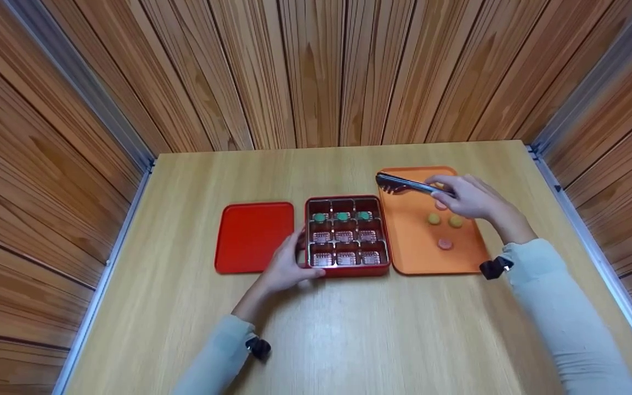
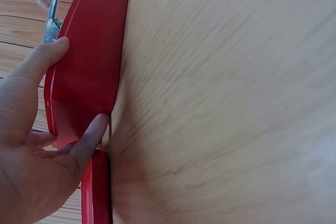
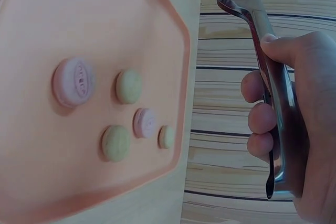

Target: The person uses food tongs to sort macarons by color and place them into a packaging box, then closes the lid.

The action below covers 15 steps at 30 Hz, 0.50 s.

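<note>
Serving tongs sit in our right hand, fingers wrapped round them, tips by the far-left corner of the orange tray. Our left hand grips the near-left corner of the red nine-compartment box on the table, just beside the tray. We should keep that hold steady and pinch any pink macaron or yellow macaron squarely, gently; it could slip.

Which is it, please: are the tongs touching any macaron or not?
Apart: the right wrist view shows a clear gap between the tongs and all five macarons.
</note>
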Tool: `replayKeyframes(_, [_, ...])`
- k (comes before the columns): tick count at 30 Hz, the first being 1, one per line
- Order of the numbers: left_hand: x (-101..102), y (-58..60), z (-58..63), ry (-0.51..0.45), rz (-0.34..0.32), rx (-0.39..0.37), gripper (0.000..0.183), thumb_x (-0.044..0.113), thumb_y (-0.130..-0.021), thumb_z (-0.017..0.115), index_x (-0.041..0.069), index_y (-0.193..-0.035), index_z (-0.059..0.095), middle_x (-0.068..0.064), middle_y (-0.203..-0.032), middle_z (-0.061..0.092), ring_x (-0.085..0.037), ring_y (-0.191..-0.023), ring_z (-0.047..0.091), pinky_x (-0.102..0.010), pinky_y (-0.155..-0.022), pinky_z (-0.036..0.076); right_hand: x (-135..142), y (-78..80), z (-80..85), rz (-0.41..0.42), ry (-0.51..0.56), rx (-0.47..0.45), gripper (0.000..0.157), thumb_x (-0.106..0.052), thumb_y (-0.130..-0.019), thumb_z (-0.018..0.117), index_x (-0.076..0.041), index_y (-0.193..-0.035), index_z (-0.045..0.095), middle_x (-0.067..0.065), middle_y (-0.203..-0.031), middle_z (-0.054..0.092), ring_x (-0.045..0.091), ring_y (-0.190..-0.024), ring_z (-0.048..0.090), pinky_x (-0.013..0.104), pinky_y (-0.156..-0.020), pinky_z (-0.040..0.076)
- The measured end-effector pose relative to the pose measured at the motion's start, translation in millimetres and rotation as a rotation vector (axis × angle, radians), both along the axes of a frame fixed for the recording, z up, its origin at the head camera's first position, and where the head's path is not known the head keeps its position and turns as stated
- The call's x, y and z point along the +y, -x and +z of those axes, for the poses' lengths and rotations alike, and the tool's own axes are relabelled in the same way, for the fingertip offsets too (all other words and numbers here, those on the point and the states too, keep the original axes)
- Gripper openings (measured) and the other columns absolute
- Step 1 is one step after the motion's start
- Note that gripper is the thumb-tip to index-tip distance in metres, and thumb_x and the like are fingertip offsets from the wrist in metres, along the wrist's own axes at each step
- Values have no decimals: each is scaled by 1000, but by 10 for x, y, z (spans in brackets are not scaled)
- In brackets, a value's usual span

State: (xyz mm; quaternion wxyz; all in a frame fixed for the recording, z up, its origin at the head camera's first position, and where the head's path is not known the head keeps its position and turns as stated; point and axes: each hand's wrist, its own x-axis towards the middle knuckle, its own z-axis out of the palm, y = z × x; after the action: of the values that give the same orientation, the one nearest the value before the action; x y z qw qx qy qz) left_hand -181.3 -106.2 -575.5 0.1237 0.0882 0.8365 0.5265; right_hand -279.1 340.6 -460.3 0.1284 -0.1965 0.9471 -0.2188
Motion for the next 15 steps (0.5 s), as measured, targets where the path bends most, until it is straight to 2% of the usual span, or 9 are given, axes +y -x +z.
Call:
replayKeyframes(7, [-5, 6, -6, -2, -3, 9, 124, 27, -84, 101, 9, -179, 25, -23, -172, 50, -42, -162, 47, -63, -140, 33, -110, -13, 74, 29, -3, 13, 38, -30, -119, 58, -13, -152, 62, 6, -83, 68, 14, -55, 50, 24, -50, 35])
replayKeyframes(11, [-2, 11, -2, -6, 0, 11, 124, 28, -83, 102, 8, -179, 26, -23, -172, 50, -42, -161, 49, -63, -139, 34, -197, -18, 94, 49, -17, 52, 39, -32, -118, 59, -14, -151, 64, 2, -76, 60, 14, -54, 48, 24, -49, 34])
replayKeyframes(15, [2, 10, -1, -10, -8, 19, 123, 26, -84, 101, 6, -179, 26, -24, -172, 50, -41, -160, 50, -62, -138, 36, -287, -25, 93, 83, -44, 104, 36, -26, -117, 61, -12, -149, 67, -1, -73, 54, 14, -53, 43, 24, -51, 30])
